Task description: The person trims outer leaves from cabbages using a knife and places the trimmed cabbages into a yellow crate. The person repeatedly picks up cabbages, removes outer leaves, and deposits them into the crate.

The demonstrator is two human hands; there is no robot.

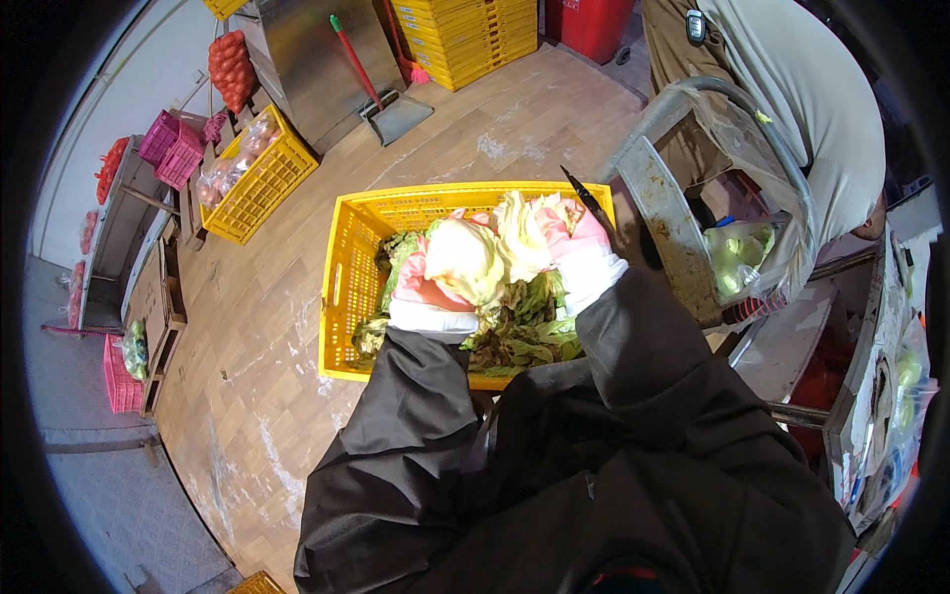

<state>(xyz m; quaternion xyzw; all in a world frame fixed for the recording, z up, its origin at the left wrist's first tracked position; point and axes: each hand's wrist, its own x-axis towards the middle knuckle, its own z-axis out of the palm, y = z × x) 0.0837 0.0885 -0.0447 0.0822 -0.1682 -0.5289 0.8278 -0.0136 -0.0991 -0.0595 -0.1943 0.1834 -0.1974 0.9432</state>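
Pink gloves with white cuffs cover both hands. My left hand [423, 278] grips a pale head of leafy vegetable [464, 256], which looks like lettuce or cabbage. My right hand [575, 237] holds a knife [582, 189], its dark blade pointing up and left past the crate's far rim. Loose pale leaves [517, 234] lie between the two hands, against the right glove's fingers. Both hands are above a yellow plastic crate [334, 289], which holds wilted green and brown leaves [512, 341]. The fingers of both hands are partly hidden by the leaves.
At the right, a person [809, 82] bends beside a metal-framed cart [664, 215] with a plastic-wrapped vegetable. A yellow crate of bagged onions [260, 193], a dustpan [397, 117], stacked yellow crates [475, 37] and a red bin [590, 26] stand farther off.
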